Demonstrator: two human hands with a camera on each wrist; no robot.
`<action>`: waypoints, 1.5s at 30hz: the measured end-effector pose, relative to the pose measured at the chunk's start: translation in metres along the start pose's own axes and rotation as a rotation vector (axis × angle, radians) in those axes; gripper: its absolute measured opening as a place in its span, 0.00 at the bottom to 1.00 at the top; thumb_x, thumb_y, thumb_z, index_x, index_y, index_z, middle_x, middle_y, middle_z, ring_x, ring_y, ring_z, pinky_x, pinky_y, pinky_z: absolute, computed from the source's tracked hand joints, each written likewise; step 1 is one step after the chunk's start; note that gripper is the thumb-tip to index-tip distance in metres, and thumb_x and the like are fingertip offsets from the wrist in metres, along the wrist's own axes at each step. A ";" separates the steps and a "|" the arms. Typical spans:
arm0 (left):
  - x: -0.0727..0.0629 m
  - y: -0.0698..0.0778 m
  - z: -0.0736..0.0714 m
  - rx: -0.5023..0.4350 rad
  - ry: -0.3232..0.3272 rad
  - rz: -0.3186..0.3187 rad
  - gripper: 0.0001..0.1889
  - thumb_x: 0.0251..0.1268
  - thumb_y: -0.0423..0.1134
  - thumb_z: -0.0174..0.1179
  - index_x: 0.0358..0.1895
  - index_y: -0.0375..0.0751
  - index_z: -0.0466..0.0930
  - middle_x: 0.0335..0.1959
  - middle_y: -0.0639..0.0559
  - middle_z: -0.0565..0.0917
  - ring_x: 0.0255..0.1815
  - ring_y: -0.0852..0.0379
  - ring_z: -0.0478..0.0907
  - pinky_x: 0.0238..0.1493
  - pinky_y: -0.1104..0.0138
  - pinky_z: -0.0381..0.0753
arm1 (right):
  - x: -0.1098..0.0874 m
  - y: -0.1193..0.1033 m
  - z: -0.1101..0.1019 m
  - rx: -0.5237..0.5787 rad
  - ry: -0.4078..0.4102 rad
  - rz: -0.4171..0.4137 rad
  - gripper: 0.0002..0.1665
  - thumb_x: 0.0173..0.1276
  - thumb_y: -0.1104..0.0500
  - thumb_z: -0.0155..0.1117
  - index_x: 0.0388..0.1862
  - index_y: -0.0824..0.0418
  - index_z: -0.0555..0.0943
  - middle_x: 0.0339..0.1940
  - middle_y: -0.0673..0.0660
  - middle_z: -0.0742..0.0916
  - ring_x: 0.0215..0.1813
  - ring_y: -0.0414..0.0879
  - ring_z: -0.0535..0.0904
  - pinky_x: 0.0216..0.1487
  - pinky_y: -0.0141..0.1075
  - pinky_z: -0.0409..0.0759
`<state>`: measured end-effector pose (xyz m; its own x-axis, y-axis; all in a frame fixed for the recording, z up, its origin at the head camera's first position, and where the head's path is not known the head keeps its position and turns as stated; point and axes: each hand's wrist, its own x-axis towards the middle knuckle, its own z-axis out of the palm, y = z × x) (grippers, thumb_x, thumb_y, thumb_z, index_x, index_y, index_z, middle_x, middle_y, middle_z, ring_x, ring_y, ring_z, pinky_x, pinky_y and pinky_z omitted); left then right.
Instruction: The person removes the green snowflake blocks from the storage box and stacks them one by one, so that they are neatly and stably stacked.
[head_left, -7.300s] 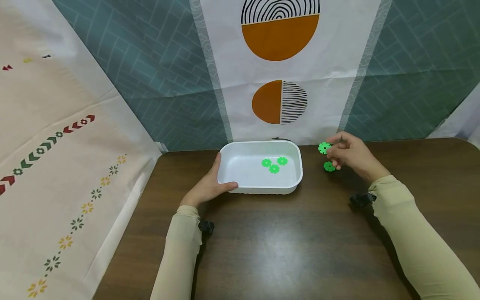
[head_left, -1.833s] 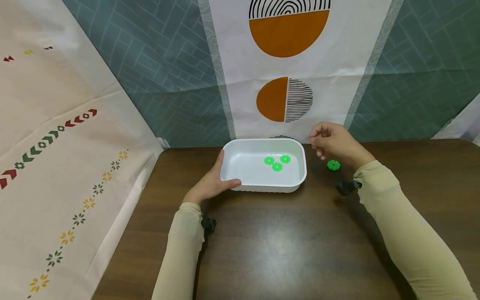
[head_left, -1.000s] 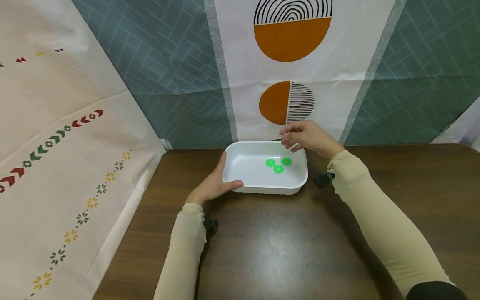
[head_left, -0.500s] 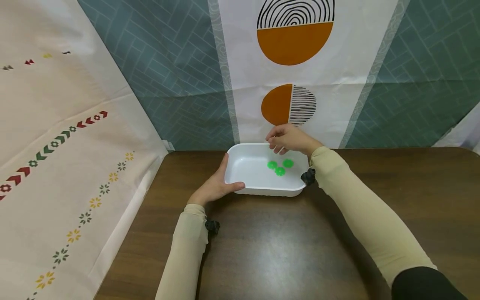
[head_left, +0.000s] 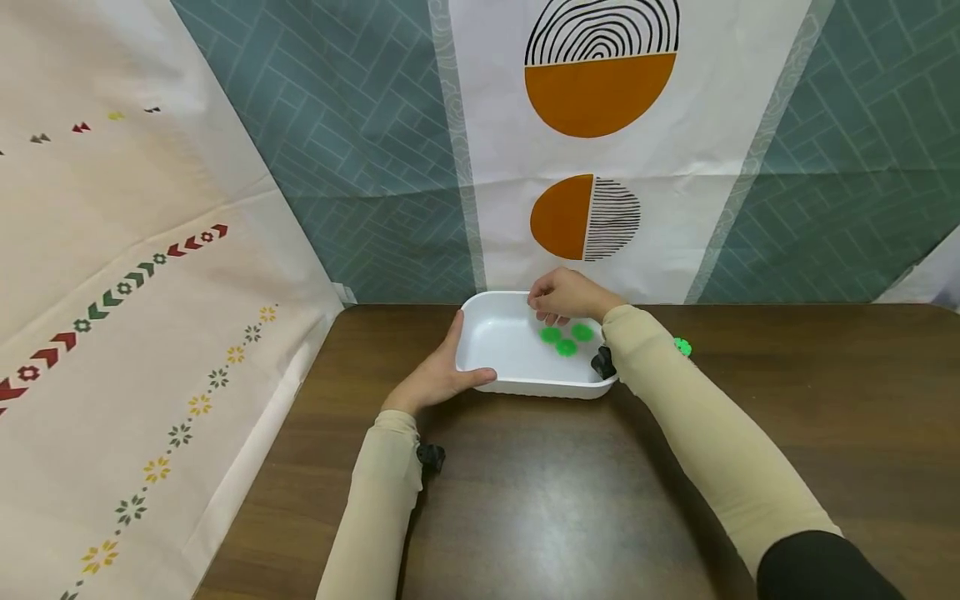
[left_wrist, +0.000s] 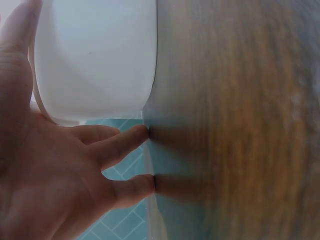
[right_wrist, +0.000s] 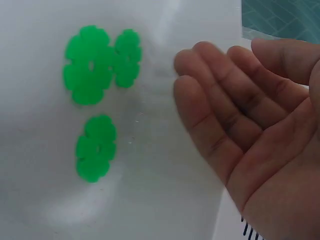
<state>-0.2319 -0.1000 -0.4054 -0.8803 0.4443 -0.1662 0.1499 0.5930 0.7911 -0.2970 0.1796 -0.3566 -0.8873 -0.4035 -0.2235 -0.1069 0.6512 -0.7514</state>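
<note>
A white rectangular tray [head_left: 510, 384] stands at the table's far edge. My left hand [head_left: 438, 373] holds its left end, thumb along the near rim; in the left wrist view, other fingers [left_wrist: 131, 191] touch the table beside it. Three green notched plastic discs [head_left: 566, 347] lie on the tray floor, near its right half. Over the tray's far side hangs my right hand [head_left: 566, 296], fingers loosely bent. The right wrist view shows nothing between its thumb and fingers, apart from the green discs [right_wrist: 96, 148]. Another green disc [head_left: 682, 347] lies outside the tray, partly hidden by the right sleeve.
The brown wooden table [head_left: 525, 492] extends toward me and to the right. A patterned cloth [head_left: 360, 200] hangs right behind its far edge, and a cream cloth [head_left: 142, 350] borders the left side. Black wrist cameras [head_left: 431, 457] sit on both wrists.
My right hand has moved left from the table to above the tray, then lower. Earlier it held a green disc, now not seen in it. The left hand stays at the tray.
</note>
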 end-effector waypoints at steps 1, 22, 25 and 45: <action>0.000 0.000 0.001 -0.001 -0.001 0.000 0.66 0.59 0.60 0.72 0.82 0.54 0.23 0.82 0.45 0.46 0.69 0.45 0.65 0.69 0.53 0.64 | 0.000 0.002 0.002 -0.012 -0.005 0.013 0.11 0.76 0.60 0.58 0.47 0.65 0.85 0.34 0.59 0.87 0.35 0.50 0.83 0.38 0.40 0.83; -0.001 0.003 0.000 -0.002 -0.007 0.012 0.64 0.61 0.57 0.71 0.82 0.52 0.24 0.82 0.44 0.46 0.68 0.44 0.66 0.68 0.52 0.64 | 0.011 0.011 0.029 0.127 -0.086 -0.027 0.13 0.73 0.65 0.60 0.53 0.69 0.82 0.35 0.63 0.87 0.37 0.54 0.82 0.39 0.42 0.82; -0.002 0.004 -0.001 0.006 -0.004 0.007 0.65 0.60 0.58 0.71 0.82 0.53 0.24 0.82 0.44 0.46 0.69 0.44 0.65 0.69 0.52 0.63 | 0.013 0.012 0.031 0.035 -0.095 -0.032 0.15 0.71 0.64 0.63 0.55 0.66 0.82 0.26 0.59 0.83 0.27 0.50 0.77 0.32 0.39 0.79; -0.003 0.004 -0.002 0.009 -0.003 -0.004 0.64 0.61 0.58 0.71 0.82 0.54 0.24 0.82 0.42 0.47 0.68 0.43 0.65 0.69 0.51 0.64 | 0.017 0.010 0.044 -0.264 -0.157 -0.031 0.13 0.64 0.63 0.73 0.46 0.56 0.82 0.46 0.58 0.80 0.23 0.47 0.71 0.25 0.35 0.72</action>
<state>-0.2292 -0.1001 -0.4007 -0.8797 0.4438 -0.1708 0.1504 0.6004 0.7854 -0.2934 0.1509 -0.3956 -0.8040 -0.5064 -0.3116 -0.2634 0.7732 -0.5768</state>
